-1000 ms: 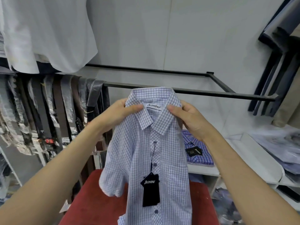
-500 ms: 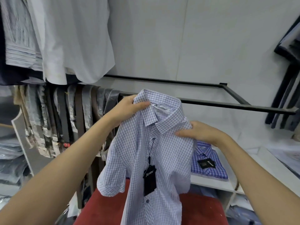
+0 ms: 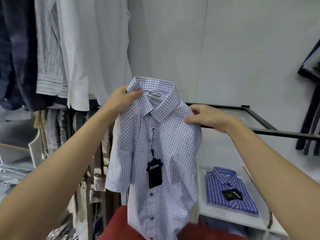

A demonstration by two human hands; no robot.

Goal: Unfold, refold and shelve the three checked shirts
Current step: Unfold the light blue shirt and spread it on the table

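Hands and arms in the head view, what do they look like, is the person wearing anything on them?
Both hands, the left hand and the right hand, are bare: no gloves, rings, watch or bracelet show. Both forearms are bare too, from the wrists down to the bottom edge of the picture, so no sleeve or cuff is in view. No markings show on either arm.

Soft even light, warped edges.

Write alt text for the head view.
Two bare hands hold up an unfolded pale checked shirt: left hand grips the collar, right hand pinches the shoulder. A folded blue checked shirt lies on a white shelf to the right.
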